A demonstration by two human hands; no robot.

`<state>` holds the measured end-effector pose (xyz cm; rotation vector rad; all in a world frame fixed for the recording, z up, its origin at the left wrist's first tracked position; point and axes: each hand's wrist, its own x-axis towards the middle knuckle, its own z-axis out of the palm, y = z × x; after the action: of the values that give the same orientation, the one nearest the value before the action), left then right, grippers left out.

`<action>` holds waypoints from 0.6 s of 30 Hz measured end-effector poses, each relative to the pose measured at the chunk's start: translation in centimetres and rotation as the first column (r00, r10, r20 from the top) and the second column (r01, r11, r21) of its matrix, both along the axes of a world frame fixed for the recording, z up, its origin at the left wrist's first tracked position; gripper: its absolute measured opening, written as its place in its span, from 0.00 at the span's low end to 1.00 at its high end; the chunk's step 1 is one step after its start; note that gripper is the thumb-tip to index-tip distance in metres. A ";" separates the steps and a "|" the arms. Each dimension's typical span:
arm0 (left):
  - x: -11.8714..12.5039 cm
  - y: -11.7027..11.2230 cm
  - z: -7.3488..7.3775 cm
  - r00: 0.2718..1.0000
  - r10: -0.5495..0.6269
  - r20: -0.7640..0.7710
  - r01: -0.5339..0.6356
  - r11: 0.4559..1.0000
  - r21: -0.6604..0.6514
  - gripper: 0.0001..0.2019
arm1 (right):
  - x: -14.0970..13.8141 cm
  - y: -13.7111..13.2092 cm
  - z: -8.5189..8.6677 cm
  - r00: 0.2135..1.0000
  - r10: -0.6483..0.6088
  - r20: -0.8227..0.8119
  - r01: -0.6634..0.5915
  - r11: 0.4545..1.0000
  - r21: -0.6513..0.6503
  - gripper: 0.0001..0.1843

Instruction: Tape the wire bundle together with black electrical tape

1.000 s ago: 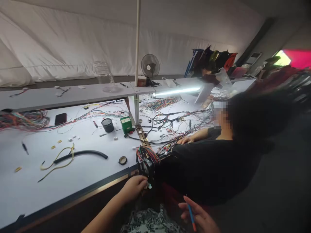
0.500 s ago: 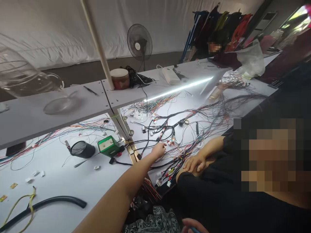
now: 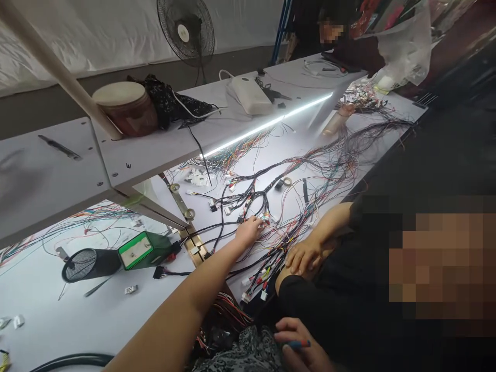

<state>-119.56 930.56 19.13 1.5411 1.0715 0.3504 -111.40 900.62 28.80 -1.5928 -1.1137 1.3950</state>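
My left hand (image 3: 249, 231) reaches out over the bench, fingers bent and closed at a cluster of small wire connectors (image 3: 263, 218). The fingertips seem to pinch one, though its shape is partly hidden. These connectors end branches of a black wiring harness (image 3: 267, 194) spread across the white tabletop. Low in view, close to my lap, my right hand (image 3: 302, 347) is closed around a slim blue-and-red tool (image 3: 298, 344), of a kind I cannot make out. More harness ends with white connectors (image 3: 264, 295) lie at the bench edge between my hands.
A person in black sits at right, hands (image 3: 306, 256) resting together by the bench edge. To the left lie a mesh cup (image 3: 91, 264) and a green box (image 3: 135, 250). Above runs a shelf (image 3: 155, 150) with a light strip (image 3: 267, 125); a fan (image 3: 186, 31) stands behind.
The view has shifted nearer and to the right. My left fingers have come onto the connectors. My right hand has risen further into view, showing the blue-and-red tool.
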 end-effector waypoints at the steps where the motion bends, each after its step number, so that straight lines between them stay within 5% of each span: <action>1: 0.1 -0.3 0.1 0.997 0.028 0.074 -0.024 0.998 -0.058 0.08 | 0.1 0.8 0.6 1.000 -0.017 -0.015 0.016 0.999 -0.043 0.18; 4: 0.9 -1.5 0.3 0.943 0.148 0.297 -0.055 0.953 -0.299 0.14 | 0.0 3.5 2.1 0.988 -0.142 -0.060 0.129 0.977 -0.172 0.20; 8: 2.5 -3.1 0.3 0.795 0.373 0.479 -0.009 0.796 -0.605 0.20 | 0.2 7.2 3.2 0.973 -0.212 -0.092 0.203 0.974 -0.096 0.23; 12: 3.5 -3.2 0.2 0.703 0.517 0.489 0.085 0.621 -0.779 0.15 | 0.7 9.6 3.4 0.976 -0.198 -0.089 0.189 0.977 -0.101 0.23; 18: 3.5 -2.5 -0.3 0.726 0.574 0.378 0.119 0.437 -0.892 0.09 | 1.5 10.4 2.4 0.953 -0.300 -0.043 0.290 0.943 -0.163 0.28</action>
<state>-116.09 928.10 18.87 0.2037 0.6835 0.3931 -109.87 911.01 31.16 -1.7277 -0.7044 1.3468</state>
